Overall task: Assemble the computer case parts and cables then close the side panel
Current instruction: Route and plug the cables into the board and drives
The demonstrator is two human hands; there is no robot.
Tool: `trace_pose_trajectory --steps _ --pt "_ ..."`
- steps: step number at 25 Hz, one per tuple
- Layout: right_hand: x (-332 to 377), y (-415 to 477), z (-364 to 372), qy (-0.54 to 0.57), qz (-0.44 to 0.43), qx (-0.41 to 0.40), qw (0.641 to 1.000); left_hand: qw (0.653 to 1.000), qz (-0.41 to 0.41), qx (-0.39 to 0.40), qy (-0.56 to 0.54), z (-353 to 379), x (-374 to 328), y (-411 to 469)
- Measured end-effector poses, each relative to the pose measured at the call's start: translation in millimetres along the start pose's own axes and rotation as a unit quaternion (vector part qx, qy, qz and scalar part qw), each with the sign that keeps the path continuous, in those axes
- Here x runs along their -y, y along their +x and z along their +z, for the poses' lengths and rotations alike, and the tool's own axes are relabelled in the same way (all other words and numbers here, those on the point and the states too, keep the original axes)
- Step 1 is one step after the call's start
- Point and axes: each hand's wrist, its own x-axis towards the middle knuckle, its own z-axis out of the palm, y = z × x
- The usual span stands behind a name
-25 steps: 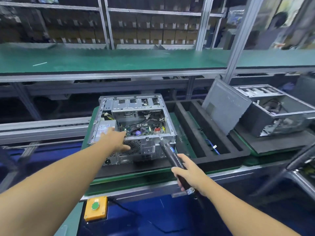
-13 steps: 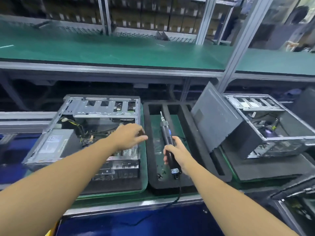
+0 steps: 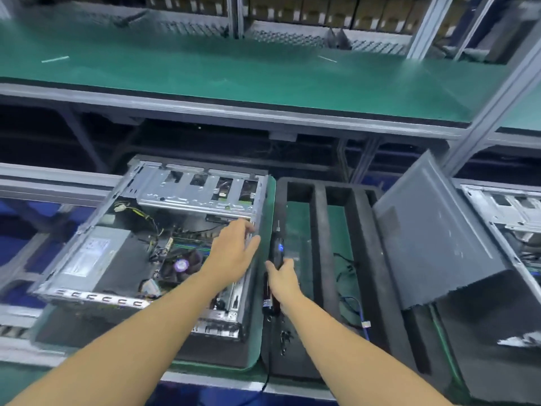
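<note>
Computer case (image 3: pixel 87 259): lies on its side on black foam with the open side up. The power supply (image 3: pixel 96 256), cooler fan (image 3: pixel 181 265) and loose cables (image 3: pixel 146 221) are exposed.
Side panel (image 3: pixel 433 238): not fitted. It leans tilted against a second case (image 3: pixel 503 212) at the right, well apart from the open case, with the foam tray (image 3: pixel 320 230) between them.
Left hand (image 3: pixel 234 253): fingers straight and spread, laid over the rim of the case's right wall. It presses on the rim and does not clasp it.
Right hand (image 3: pixel 282 276): fingers curled round the barrel of the electric screwdriver (image 3: pixel 276 250), bit pointing away, just beside the case's right wall and above the tray's near slot.
Stage, as judged: internal work appears unfinished. Closing the panel is not yet possible.
Risk, bit: the tip runs close to the case wall. A careless swing inward could scratch the motherboard or catch a wire.
Risk, cord: the screwdriver cord (image 3: pixel 268 376) trails over the bench edge. A tug could drag the tool off line or pull it from the hand.
Risk, left hand: the sheet-metal rim under the palm looks thin. Sliding along it could cut the skin, and a push could shift the case on its foam.
Risk, cables: wires standing proud may be pinched once the panel goes on.
Risk, panel: it is only propped, so a knock could send it sliding into the tray.
</note>
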Motion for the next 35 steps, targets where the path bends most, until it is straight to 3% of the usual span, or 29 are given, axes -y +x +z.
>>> trace_pose_trajectory --steps 3,8,11,15,19,23,26,28,31,35 --pt "5 15 23 -0.050 -0.006 -0.042 0.998 0.999 -0.008 0.039 -0.029 -20 15 1" --pt "-1 25 39 -0.075 0.013 -0.065 0.995 0.983 -0.004 0.169 0.077 -59 61 8" --pt "3 18 39 -0.076 0.028 -0.119 0.990 0.972 0.020 0.196 0.127 -78 76 21" --pt "6 16 43 -0.115 0.038 -0.130 0.984 0.938 0.056 0.258 0.226 -106 97 39" --pt "7 20 41 -0.009 0.069 -0.154 0.986 0.910 0.083 0.286 0.289 -119 113 51" --pt "11 7 35 -0.062 0.062 -0.093 0.992 0.891 0.091 0.319 0.310 -118 132 48" --pt "11 4 35 -0.045 0.072 -0.098 0.991 0.896 0.082 0.325 0.289 -123 139 49" --pt "13 2 33 -0.058 0.089 -0.124 0.987 0.879 0.082 0.340 0.323 -124 142 46" --pt "30 3 23 -0.138 0.013 -0.104 0.985 0.866 0.078 0.333 0.365 -122 146 39" --pt "88 -2 19 -0.066 -0.163 -0.205 0.963 0.881 0.069 0.314 0.347 -127 144 38"
